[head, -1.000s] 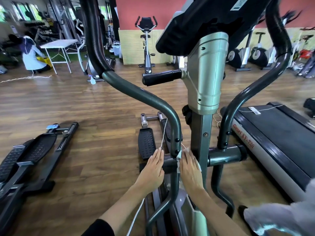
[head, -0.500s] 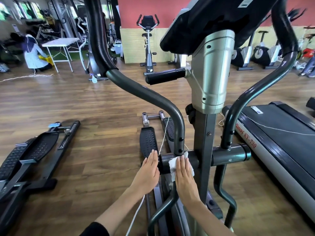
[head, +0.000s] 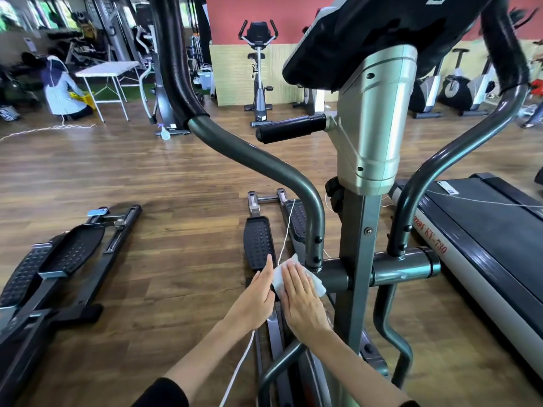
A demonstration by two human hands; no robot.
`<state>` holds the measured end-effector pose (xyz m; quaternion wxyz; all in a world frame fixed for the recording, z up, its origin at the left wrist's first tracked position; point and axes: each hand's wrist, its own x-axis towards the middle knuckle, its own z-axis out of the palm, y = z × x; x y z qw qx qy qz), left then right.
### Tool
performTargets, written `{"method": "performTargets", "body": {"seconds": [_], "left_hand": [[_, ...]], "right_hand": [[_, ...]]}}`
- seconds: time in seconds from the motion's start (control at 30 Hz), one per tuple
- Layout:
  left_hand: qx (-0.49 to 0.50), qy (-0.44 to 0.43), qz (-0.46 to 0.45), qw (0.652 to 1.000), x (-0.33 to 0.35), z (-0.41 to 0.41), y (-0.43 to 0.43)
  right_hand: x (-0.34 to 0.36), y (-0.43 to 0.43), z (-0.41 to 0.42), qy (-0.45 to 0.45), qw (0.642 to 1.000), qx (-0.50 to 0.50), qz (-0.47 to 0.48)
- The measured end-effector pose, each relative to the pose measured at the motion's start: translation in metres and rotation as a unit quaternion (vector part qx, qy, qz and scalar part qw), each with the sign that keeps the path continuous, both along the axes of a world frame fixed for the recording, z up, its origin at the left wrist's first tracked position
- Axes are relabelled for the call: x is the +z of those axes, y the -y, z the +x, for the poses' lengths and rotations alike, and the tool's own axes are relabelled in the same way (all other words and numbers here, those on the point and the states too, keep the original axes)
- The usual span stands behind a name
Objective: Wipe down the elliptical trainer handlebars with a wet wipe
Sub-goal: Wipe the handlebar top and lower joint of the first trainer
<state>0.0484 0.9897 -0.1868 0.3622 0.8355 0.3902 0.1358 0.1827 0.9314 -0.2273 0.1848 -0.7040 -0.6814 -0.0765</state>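
From the head view, the person's right grip (head: 302, 298) lies flat, fingers straight and together, palm down on a crumpled white wet wipe (head: 278, 277). It pinches nothing; it only presses the wipe against the left end of the dark grey horizontal cross tube (head: 335, 274), right at the foot of the curved dark grey left handlebar tube (head: 264, 163). The wipe sticks out past the fingertips and on both sides of the hand.

The left grip (head: 258, 295) is just as open, fingers straight, edge-on just beside the wipe's left edge. Whether it touches the wipe I cannot tell.

The left handlebar rises from there to a black foam sleeve (head: 173, 54). The matching right handlebar tube (head: 440, 160) stands well apart from both hands, beyond the silver-grey central column (head: 373, 121).

A thin white cable (head: 283, 230) runs down to the hands, past a black studded pedal (head: 258, 243). A black treadmill (head: 484, 230) sits on the brown wooden floor (head: 147, 171) to the right.
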Motion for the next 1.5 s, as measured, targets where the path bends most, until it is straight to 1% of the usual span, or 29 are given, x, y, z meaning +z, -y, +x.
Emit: {"method": "performTargets", "body": {"seconds": [0.13,0.23,0.3,0.37,0.43,0.47,0.57,0.63,0.7,0.77,0.83,0.9,1.0,1.03,1.07,1.1,1.17,1.23,1.3,1.37,1.43,1.5], "left_hand": [[0.021,0.015,-0.044,0.999,0.007,0.0,0.002],[0.026,0.021,-0.046,0.998,0.005,0.0,0.004],[0.023,0.018,-0.039,0.999,0.004,0.0,0.004],[0.005,0.005,-0.001,1.0,0.004,0.0,0.005],[-0.019,-0.006,0.057,0.998,0.005,0.001,0.005],[-0.027,-0.008,0.082,0.996,0.004,0.002,0.006],[-0.04,-0.016,0.127,0.991,0.007,0.005,0.007],[-0.046,-0.027,0.139,0.989,0.007,0.007,0.007],[-0.047,-0.031,0.142,0.988,0.007,0.009,0.006],[-0.047,-0.034,0.134,0.989,0.007,0.011,0.006],[-0.047,-0.034,0.127,0.99,0.009,0.011,0.008],[-0.048,-0.033,0.124,0.991,0.01,0.012,0.01],[-0.046,-0.033,0.119,0.991,0.012,0.012,0.01],[-0.046,-0.036,0.121,0.991,0.012,0.012,0.01],[-0.046,-0.039,0.124,0.99,0.012,0.012,0.01],[-0.046,-0.042,0.126,0.99,0.013,0.012,0.01],[-0.047,-0.047,0.135,0.989,0.013,0.013,0.012],[-0.046,-0.043,0.136,0.989,0.014,0.014,0.013],[-0.042,-0.04,0.127,0.99,0.013,0.014,0.012],[-0.043,-0.044,0.123,0.991,0.01,0.014,0.01],[-0.042,-0.045,0.124,0.99,0.008,0.015,0.009],[-0.04,-0.039,0.119,0.991,0.009,0.015,0.009]], "right_hand": [[0.02,-0.022,-0.001,-0.029,0.999,-0.009,-0.018],[0.023,-0.02,0.0,-0.019,1.0,-0.008,0.002],[0.021,-0.015,0.004,-0.003,0.999,0.01,0.037],[0.017,-0.01,0.009,-0.01,0.996,0.034,0.084],[0.007,-0.007,0.019,-0.014,0.988,0.071,0.138],[0.002,-0.005,0.027,-0.022,0.984,0.092,0.15],[-0.008,0.005,0.05,-0.079,0.979,0.132,0.132],[-0.004,0.015,0.057,-0.111,0.976,0.131,0.132],[-0.001,0.026,0.058,-0.181,0.966,0.121,0.141],[0.007,0.042,0.054,-0.306,0.939,0.086,0.13],[0.018,0.052,0.049,-0.434,0.89,0.017,0.136],[0.032,0.055,0.045,-0.522,0.833,-0.073,0.168],[0.058,0.049,0.043,-0.571,0.761,-0.179,0.251],[0.065,0.047,0.042,-0.578,0.746,-0.194,0.268],[0.068,0.043,0.042,-0.58,0.738,-0.2,0.279],[0.071,0.038,0.041,-0.576,0.74,-0.196,0.286],[0.073,0.028,0.035,-0.556,0.763,-0.162,0.286],[0.071,0.019,0.026,-0.516,0.808,-0.102,0.265],[0.061,0.01,0.018,-0.446,0.865,-0.043,0.224],[0.051,0.001,0.011,-0.378,0.907,-0.019,0.183],[0.037,-0.005,0.011,-0.309,0.934,-0.015,0.177],[0.025,-0.006,0.016,-0.254,0.951,-0.026,0.176]]}}
